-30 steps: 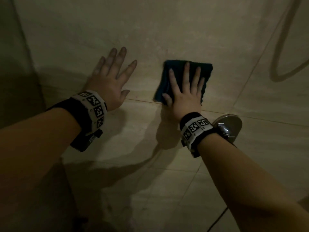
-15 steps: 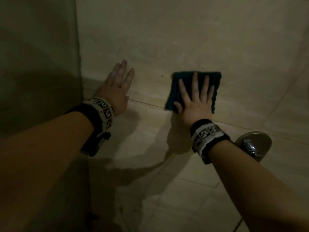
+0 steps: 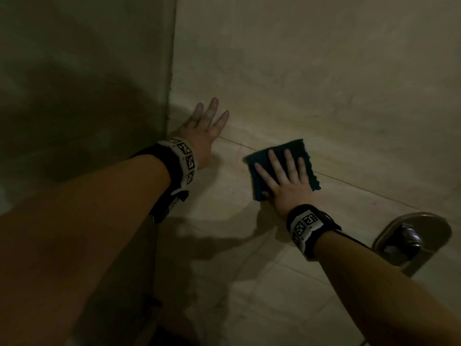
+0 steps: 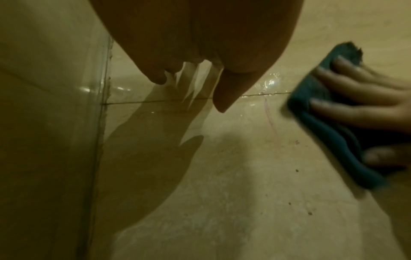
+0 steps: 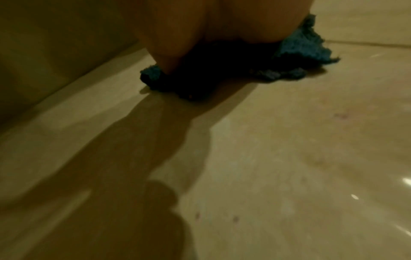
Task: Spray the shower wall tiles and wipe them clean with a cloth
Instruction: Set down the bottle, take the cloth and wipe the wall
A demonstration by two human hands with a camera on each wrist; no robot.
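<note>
A dark teal folded cloth (image 3: 296, 152) lies flat against the beige tiled shower wall (image 3: 324, 83). My right hand (image 3: 283, 178) presses it to the tiles with straight, spread fingers. The left wrist view shows the cloth (image 4: 322, 126) under those fingers (image 4: 347, 107), and the right wrist view shows the cloth (image 5: 298, 47) bunched under my palm. My left hand (image 3: 203, 132) rests flat on the wall beside the corner, fingers straight, holding nothing. Wet streaks glint on the tiles (image 4: 270, 81) near the grout line. No spray bottle is in view.
A chrome shower valve handle (image 3: 411, 239) sticks out of the wall just right of my right forearm. The side wall (image 3: 87, 83) meets the tiled wall at a corner (image 3: 171, 83) left of my left hand. Small dark specks (image 4: 296, 170) dot the lower tile.
The view has swung left, bringing the corner and side wall into sight. My right hand has slid the cloth down and to the left across the grout line. The left hand stays flat on the wall.
</note>
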